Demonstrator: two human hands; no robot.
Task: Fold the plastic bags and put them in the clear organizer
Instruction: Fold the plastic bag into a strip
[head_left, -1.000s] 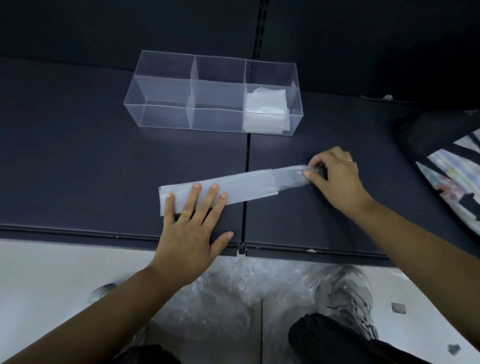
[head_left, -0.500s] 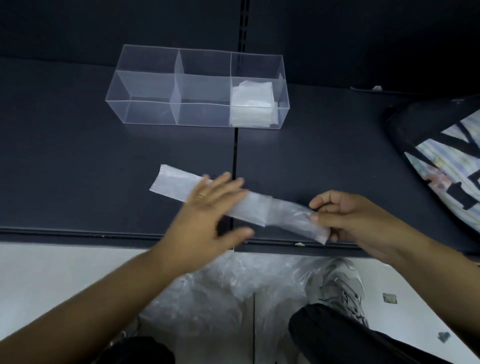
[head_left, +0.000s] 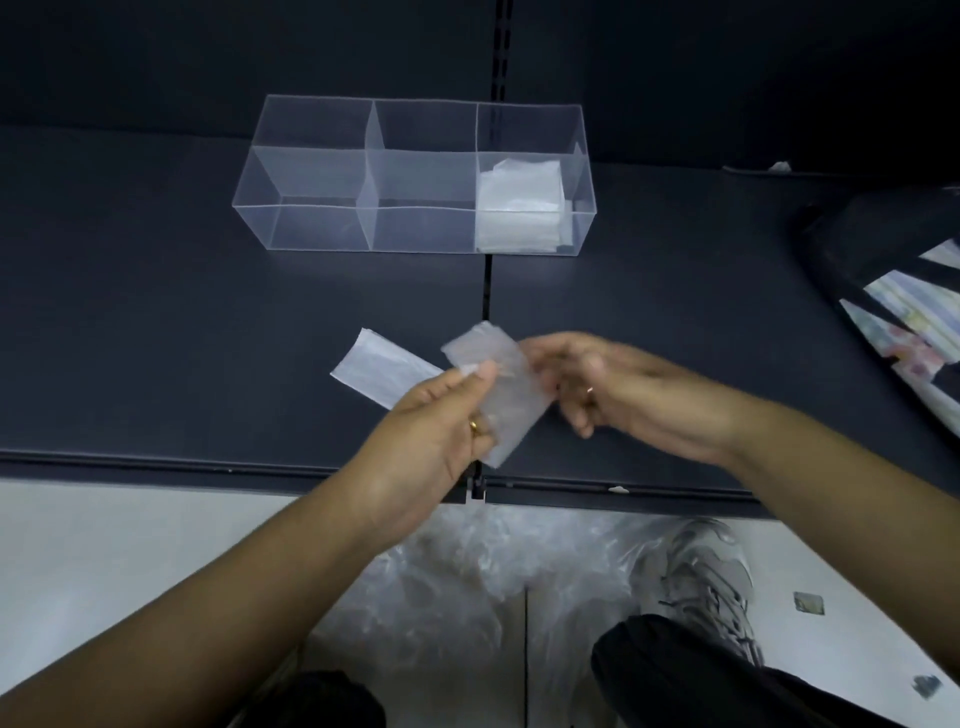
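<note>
1. Dark shelf (head_left: 208, 322) panels are filling the upper view, meeting at a seam that is running back toward a slotted upright.
2. On the near part of that shelf, a plastic bag strip (head_left: 511, 384), already flattened into a long narrow band, is being folded. Its left end (head_left: 387, 373) is lying on the shelf, while its right part is being lifted and doubled over between the hands.
3. The left hand (head_left: 441, 431) is pinching the raised part, with its thumb on top and curled fingers beneath.
4. The right hand (head_left: 613, 384) is meeting the strip's right edge with bent fingers. It is blurred, but appears to be pinching that edge.
5. The strip's long axis is running from far-left to near-right. Judging from this, the next fold is going to travel leftward along it, with the left hand sitting nearer the flat end.
6. The clear organizer (head_left: 415, 228) is standing farther back on the shelf, well apart from both hands, with its long side facing the person. Folded bags (head_left: 519, 208) are sitting in its right compartment, roughly straight beyond the hands, and the other two are looking unfilled.
7. A patterned bag (head_left: 893, 291) is lying at the shelf's right edge.
8. Below the shelf edge, loose plastic bags (head_left: 467, 582) are waiting on the floor beside a grey shoe (head_left: 696, 587).
</note>
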